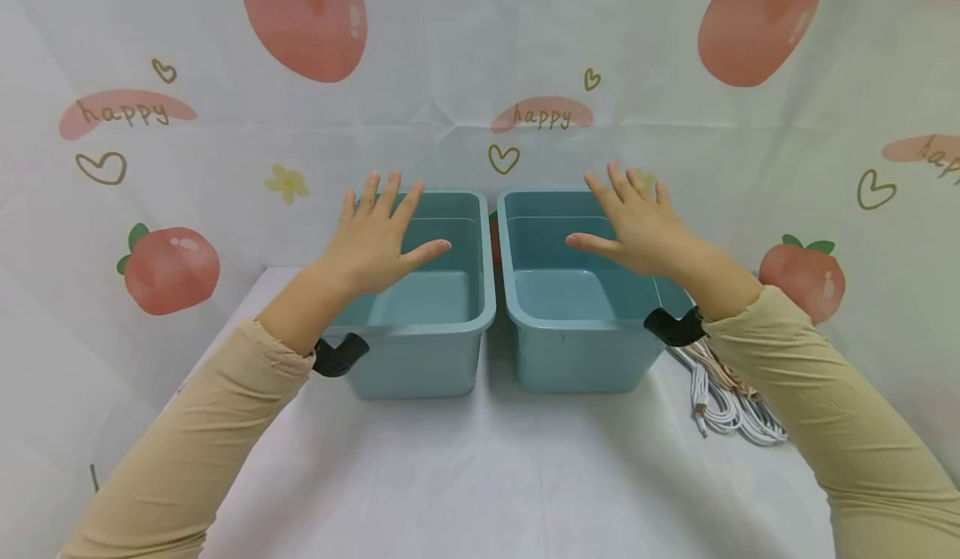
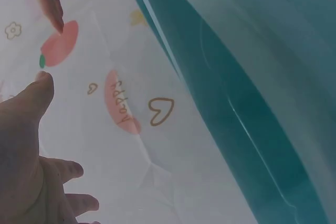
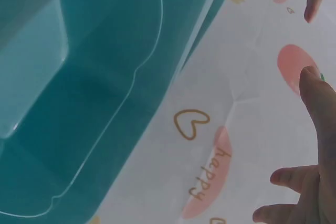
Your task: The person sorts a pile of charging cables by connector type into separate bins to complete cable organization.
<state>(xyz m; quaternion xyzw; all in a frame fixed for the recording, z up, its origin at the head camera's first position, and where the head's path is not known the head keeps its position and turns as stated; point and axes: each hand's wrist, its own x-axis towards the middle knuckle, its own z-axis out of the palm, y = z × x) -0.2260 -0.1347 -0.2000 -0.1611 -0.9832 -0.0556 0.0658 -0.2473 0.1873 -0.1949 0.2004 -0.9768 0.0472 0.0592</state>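
Left hand (image 1: 375, 238) raised over left bin (image 1: 420, 365); grip apart, fingers straight and fanned, pointing away from the person, thumb angled inward to the right; left bin stands upright on worktop (image 1: 510, 484), mouth up, pale inner floor showing; long axis looks front-to-back, but foreshortened, can't confirm; right bin (image 1: 577, 361) just beside it, narrow gap between, same colour and orientation, mouth up, inner floor and step line on the wall visible; right hand (image 1: 637, 226) raised over right bin's right part; grip apart, fingers spread, pointing away and leftward, thumb toward left hand; white cables (image 1: 727, 405) coiled on worktop right of right bin, partly hidden by the right sleeve (image 1: 810, 384), one plug end pointing toward the person.
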